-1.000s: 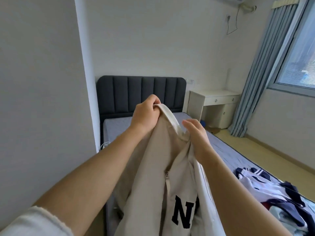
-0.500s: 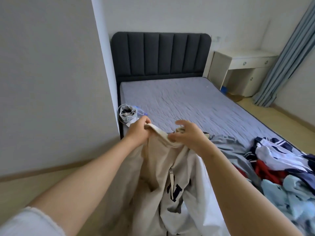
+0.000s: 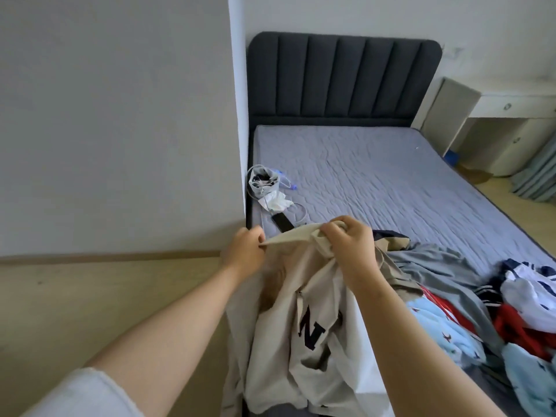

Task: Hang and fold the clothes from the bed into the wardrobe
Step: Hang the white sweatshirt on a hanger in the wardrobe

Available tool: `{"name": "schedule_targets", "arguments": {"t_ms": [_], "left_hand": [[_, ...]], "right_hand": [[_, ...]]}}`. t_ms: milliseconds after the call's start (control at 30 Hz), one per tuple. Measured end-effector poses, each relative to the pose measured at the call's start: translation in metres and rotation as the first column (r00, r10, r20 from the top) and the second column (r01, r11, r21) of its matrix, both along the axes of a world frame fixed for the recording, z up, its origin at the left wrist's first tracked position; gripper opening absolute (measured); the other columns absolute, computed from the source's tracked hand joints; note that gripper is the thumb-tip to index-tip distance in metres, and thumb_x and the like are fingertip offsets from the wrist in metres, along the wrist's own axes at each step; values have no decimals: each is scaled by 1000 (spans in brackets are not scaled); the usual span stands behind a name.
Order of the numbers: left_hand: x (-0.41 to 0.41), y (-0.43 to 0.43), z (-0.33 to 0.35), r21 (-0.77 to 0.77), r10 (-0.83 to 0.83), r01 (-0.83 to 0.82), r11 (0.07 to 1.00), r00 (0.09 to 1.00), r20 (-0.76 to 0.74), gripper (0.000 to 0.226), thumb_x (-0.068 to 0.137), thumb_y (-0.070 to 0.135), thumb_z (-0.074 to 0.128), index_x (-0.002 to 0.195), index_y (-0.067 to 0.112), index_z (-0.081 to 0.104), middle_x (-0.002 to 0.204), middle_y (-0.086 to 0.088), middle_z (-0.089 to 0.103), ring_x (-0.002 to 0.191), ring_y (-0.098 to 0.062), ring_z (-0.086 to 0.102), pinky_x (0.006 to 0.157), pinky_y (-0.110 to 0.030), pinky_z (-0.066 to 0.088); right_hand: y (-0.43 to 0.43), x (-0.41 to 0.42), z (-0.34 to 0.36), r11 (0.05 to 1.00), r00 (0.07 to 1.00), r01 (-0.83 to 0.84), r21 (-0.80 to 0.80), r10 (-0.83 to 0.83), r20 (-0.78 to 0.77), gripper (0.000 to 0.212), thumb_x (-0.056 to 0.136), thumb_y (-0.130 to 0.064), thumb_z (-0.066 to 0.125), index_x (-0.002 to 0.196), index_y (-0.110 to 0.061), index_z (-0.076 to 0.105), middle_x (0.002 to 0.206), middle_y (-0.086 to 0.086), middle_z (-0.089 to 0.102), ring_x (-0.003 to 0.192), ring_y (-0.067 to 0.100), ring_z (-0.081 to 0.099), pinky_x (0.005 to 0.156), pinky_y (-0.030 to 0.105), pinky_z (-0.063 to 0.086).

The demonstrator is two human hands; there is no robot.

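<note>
A beige zip jacket (image 3: 304, 335) with dark letters on its chest hangs over the near left corner of the bed (image 3: 376, 179). My left hand (image 3: 245, 254) pinches one end of its collar. My right hand (image 3: 350, 245) grips the other end, and the collar is stretched between them. A pile of clothes (image 3: 487, 314) in grey, red, light blue, navy and white lies on the bed to the right. No wardrobe is in view.
A grey wall (image 3: 120, 124) stands close on the left, ending at the bed's edge. A small pouch with cords (image 3: 266, 188) and a dark flat object (image 3: 282, 222) lie on the mattress near the hands. A dark headboard (image 3: 343, 76) and a white desk (image 3: 505, 121) stand behind.
The hands came down with the jacket from chest height to just above the bed. My view tilted down. The right hand now grips the collar in a closed fist.
</note>
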State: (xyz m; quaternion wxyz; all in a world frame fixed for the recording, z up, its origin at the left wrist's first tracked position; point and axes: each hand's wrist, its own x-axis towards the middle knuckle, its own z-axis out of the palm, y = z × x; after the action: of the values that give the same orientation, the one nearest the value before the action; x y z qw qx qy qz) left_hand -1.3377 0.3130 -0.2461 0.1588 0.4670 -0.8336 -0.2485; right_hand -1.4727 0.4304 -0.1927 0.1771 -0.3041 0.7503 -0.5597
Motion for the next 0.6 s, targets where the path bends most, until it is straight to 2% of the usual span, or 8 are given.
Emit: {"name": "schedule_targets", "arguments": {"t_ms": [100,267,333,367,400,467,533,600], "left_hand": [[10,3,-23,81,21,-31,996,993,119,12,90,15,42,83,13,51,99,-19,62,91,-36,56,63,-33,34],[12,14,-23,249,285,-265,932,957,-47,13,91,16,40,79,13,40,101,-22,60,93,-38,56,65,-34,33],[12,10,-13,442,499,-388,809,851,-166,13,92,13,42,96,3,49,111,-22,59,102,-37,55,75,-36,39],[13,6,-9,597,627,-406,692,748,-218,22,92,12,42,106,-1,53,115,-21,58,104,-36,56,80,-36,42],[17,5,0,762,730,-341,551,639,-242,27,93,13,43,113,-1,55,115,-19,59,103,-33,57,84,-37,44],[29,4,15,933,841,-132,335,489,-233,19,90,14,50,100,4,62,97,-15,65,83,-26,63,78,-34,49],[51,4,28,958,876,-36,285,415,-245,21,91,19,52,74,8,60,62,-8,65,55,-21,60,59,-26,52],[82,10,40,961,875,1,277,413,-253,25,90,20,54,71,5,59,55,-7,64,57,-20,61,66,-29,53]], "right_hand": [[3,5,-10,999,997,16,-45,-13,70,14,79,-6,58,75,7,60,61,4,49,58,12,43,53,20,38],[0,9,-13,998,996,-41,-48,45,77,12,79,-8,58,74,3,61,62,1,53,62,13,48,58,25,40],[2,14,-18,996,994,-73,-52,77,75,9,77,-7,60,72,0,62,60,-1,54,61,12,49,59,26,41],[2,19,-21,994,992,-94,-56,98,81,7,76,-7,61,70,-3,62,58,-3,54,59,11,49,57,27,41],[0,25,-25,991,988,-121,-54,126,85,7,75,-7,61,68,-5,62,56,-5,53,57,10,48,55,27,41],[-6,39,-31,982,977,-182,-43,186,108,8,75,-8,62,68,-5,61,55,-4,52,55,10,48,52,26,41],[-16,58,-33,969,953,-238,-73,247,175,10,76,-5,61,66,-6,60,50,-7,50,50,8,45,48,20,39],[-30,80,-31,953,922,-279,-120,300,243,11,76,-3,58,66,-4,57,45,-11,46,45,5,41,42,13,35]]}}
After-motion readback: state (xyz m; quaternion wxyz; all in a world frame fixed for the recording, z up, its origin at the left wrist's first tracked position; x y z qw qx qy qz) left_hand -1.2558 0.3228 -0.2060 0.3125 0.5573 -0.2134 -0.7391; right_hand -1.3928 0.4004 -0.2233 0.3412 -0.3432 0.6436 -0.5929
